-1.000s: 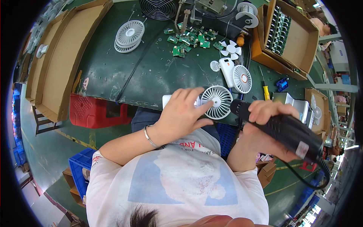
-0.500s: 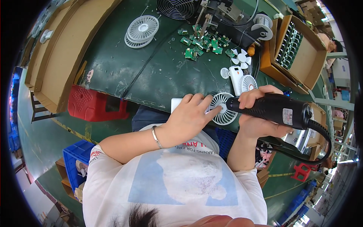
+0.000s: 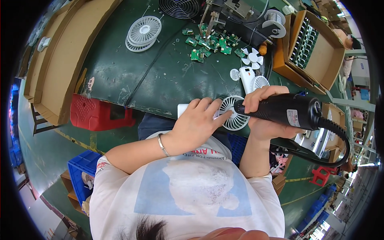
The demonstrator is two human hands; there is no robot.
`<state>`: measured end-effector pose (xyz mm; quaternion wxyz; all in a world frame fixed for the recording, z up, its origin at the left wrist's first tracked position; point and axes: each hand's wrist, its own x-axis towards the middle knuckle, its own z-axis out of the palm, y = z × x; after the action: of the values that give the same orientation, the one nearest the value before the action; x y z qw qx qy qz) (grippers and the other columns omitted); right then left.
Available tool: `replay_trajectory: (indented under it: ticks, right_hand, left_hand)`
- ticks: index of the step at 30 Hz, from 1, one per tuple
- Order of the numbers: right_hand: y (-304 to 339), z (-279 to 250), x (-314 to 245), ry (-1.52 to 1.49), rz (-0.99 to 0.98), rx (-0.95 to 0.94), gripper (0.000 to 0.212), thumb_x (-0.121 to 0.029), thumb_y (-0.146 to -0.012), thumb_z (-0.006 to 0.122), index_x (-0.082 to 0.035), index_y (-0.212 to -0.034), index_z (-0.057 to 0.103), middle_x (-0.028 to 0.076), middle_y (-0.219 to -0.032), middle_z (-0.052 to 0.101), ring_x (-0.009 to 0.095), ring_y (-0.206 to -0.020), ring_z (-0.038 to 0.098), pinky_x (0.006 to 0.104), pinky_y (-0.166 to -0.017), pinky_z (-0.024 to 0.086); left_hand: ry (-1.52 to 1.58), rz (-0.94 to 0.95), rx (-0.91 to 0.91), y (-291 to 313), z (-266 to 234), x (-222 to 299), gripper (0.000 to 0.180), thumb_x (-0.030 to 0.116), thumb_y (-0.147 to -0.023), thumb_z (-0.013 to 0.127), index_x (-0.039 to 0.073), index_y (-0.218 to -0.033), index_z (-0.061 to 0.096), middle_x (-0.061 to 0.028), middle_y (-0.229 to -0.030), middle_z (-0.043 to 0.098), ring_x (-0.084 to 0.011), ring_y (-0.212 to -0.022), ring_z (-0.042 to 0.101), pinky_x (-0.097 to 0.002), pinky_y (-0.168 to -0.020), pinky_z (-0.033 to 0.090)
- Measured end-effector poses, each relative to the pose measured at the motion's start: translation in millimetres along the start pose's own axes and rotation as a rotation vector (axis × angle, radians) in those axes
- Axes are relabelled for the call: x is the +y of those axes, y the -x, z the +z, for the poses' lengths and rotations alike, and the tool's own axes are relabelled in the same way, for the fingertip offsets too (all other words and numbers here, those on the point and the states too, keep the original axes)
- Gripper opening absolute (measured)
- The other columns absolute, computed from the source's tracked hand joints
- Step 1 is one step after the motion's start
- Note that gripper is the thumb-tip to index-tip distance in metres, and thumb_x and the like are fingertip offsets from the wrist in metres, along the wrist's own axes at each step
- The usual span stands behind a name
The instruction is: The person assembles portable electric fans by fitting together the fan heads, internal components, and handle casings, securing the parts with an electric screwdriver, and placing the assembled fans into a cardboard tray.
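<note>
At the table's near edge, my left hand point(image 3: 197, 122) is closed around the white handle point(image 3: 182, 109) of a small handheld fan, its index finger reaching onto the round grille point(image 3: 237, 122). My right hand point(image 3: 262, 126) grips a thick black electric screwdriver point(image 3: 276, 111) with a ribbed cable. The driver lies nearly level, its nose at the grille's right half; the bit's contact is hidden. Just beyond lie another white handheld fan point(image 3: 247, 79), a loose white fan blade point(image 3: 252, 59) and a small white disc point(image 3: 235, 75).
Green circuit boards point(image 3: 204, 43) lie scattered below a black machine with a wire spool point(image 3: 274, 24). White grilles point(image 3: 145, 30) rest farther left. A cardboard box point(image 3: 320, 60) holds rows of boards at right. A cardboard tray point(image 3: 60, 64) and red stool point(image 3: 90, 112) stand left.
The view has shifted slightly, so the table things appear a little farther left. Both hands keep their grips, and the screwdriver stays at the fan's grille.
</note>
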<state>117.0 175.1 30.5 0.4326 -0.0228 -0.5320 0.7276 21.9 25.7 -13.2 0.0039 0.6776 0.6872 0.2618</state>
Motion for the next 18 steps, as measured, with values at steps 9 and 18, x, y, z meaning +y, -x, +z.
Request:
replay_trajectory:
  ticks: [9, 18]
  right_hand:
    - [10, 1, -45, 0.217, -0.492, 0.369, 0.104, -0.094, -0.066, 0.03, 0.001, -0.1, 0.051, 0.01, -0.063, 0.053, 0.022, -0.053, 0.053, 0.0368, -0.056, 0.047]
    - [46, -82, -46, 0.512, -0.37, 0.628, 0.04, 0.012, -0.082, 0.056, -0.001, -0.119, 0.049, 0.014, -0.119, 0.055, 0.025, -0.118, 0.05, 0.0433, -0.11, 0.03]
  left_hand:
    - [0.014, 0.019, -0.029, -3, -6, 3, 0.043, 0.012, -0.078, 0.057, 0.014, -0.121, 0.06, -0.0125, -0.117, 0.052, -0.0251, -0.103, 0.051, -0.0351, -0.085, 0.041]
    - [0.218, -0.126, -0.21, 4, -39, -3, 0.077, 0.001, -0.067, 0.066, 0.005, -0.138, 0.039, -0.0171, -0.12, 0.049, -0.0315, -0.106, 0.051, -0.0387, -0.089, 0.042]
